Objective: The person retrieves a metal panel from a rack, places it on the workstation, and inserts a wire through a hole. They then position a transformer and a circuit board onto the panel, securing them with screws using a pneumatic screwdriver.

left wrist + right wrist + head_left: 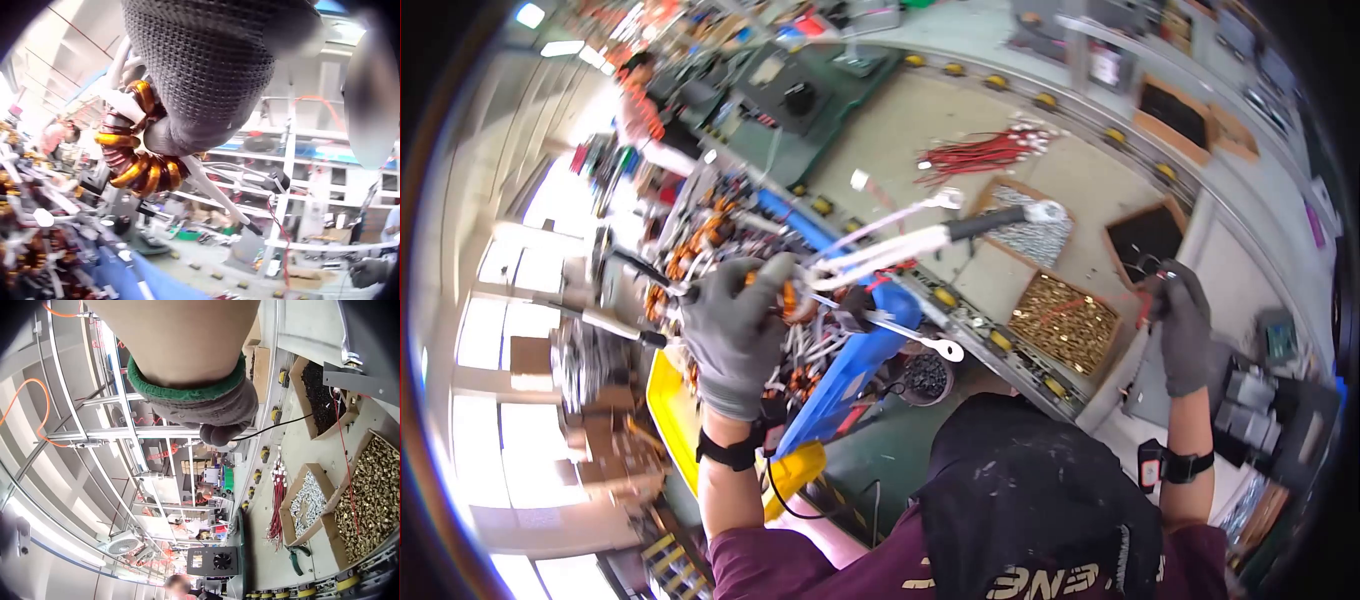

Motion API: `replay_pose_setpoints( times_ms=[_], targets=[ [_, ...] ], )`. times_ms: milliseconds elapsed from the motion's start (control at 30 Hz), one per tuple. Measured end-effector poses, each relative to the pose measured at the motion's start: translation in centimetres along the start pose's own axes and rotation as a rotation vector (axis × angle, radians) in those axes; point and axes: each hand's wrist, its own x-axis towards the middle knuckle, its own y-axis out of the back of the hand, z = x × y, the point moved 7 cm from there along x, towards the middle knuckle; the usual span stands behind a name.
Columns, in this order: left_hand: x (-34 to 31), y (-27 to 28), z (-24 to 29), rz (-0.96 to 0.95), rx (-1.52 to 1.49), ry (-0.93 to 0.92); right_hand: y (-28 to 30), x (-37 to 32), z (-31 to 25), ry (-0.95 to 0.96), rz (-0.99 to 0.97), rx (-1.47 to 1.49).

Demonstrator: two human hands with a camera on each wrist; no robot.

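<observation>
My left hand (735,335), in a grey glove, grips a copper-wound toroidal coil (140,150), its thumb at the ring's centre. White-sleeved leads stretch from the coil, some with black sleeving (985,222) and ring terminals (948,349). Below it lies a blue bin (835,375) heaped with similar coils (700,235). On the far right my gloved right hand (1180,330) is raised beside the parts boxes, its fingers curled. A thin black strand (281,428) runs out from its fingertips in the right wrist view, where the glove hides the grip.
Open boxes hold brass-coloured parts (1065,325), silver parts (1030,235) and black parts (1148,238). Red wires (975,155) lie in a bundle behind them. Rollers (1000,340) edge the bench. A yellow bin (665,410) sits under the blue one. Another person (645,120) stands back left.
</observation>
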Motion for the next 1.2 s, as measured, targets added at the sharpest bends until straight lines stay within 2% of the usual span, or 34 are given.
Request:
replay_pose_setpoints(
  times_ms=[33, 133, 267, 333, 400, 433, 467, 567, 667, 733, 800, 867, 900, 967, 1067, 1133, 1200],
  targets=[
    [1.6, -1.5, 2.8, -0.029, -0.049, -0.089, 0.2, -0.8, -0.9, -0.011, 0.023, -0.046],
    [5.3, -6.2, 10.6, -0.083, -0.134, -0.401, 2.3, -2.7, -1.9, 0.007, 0.086, 0.106],
    [7.6, -9.5, 17.3, -0.161, -0.253, -0.602, 5.2, -5.3, -3.4, 0.037, 0.138, 0.117],
    [8.6, -10.3, 19.2, -0.209, -0.298, -0.637, 6.3, -6.0, -2.5, 0.033, 0.19, 0.115],
    [9.4, -10.9, 20.6, -0.187, -0.334, -0.702, 6.6, -6.5, -2.4, 0.15, 0.171, -0.114],
    [10.4, -11.4, 21.6, -0.224, -0.415, -0.671, 7.6, -7.0, -2.4, 0.216, 0.164, -0.355],
    [11.1, -11.7, 21.8, -0.26, -0.486, -0.614, 8.1, -7.2, -2.0, 0.21, 0.183, -0.354],
    [12.1, -13.0, 23.2, -0.3, -0.502, -0.565, 9.1, -7.5, -0.7, 0.152, 0.173, -0.19],
    [13.0, -15.1, 24.9, -0.359, -0.576, -0.502, 10.3, -7.4, 0.9, 0.109, 0.267, -0.086],
    [13.6, -16.1, 26.5, -0.341, -0.677, -0.448, 11.6, -7.1, 3.2, 0.031, 0.322, 0.22],
    [13.8, -17.4, 28.5, -0.358, -0.653, -0.412, 12.9, -7.5, 4.0, 0.006, 0.319, 0.229],
    [14.2, -19.1, 30.5, -0.337, -0.577, -0.396, 13.7, -8.1, 6.2, 0.024, 0.311, 0.051],
    [14.2, -19.7, 32.1, -0.37, -0.546, -0.415, 14.3, -8.4, 7.4, 0.013, 0.325, 0.062],
    [13.7, -21.5, 35.5, -0.457, -0.488, -0.518, 15.4, -9.1, 9.7, -0.067, 0.353, -0.454],
    [12.0, -23.8, 39.4, -0.553, -0.404, -0.615, 15.4, -10.9, 14.9, -0.15, 0.402, -0.537],
    [10.5, -25.1, 40.5, -0.608, -0.341, -0.652, 15.0, -12.7, 15.9, -0.152, 0.404, -0.726],
    [8.9, -25.8, 40.5, -0.651, -0.443, -0.653, 14.6, -14.5, 15.7, -0.173, 0.361, -0.746]
  ],
)
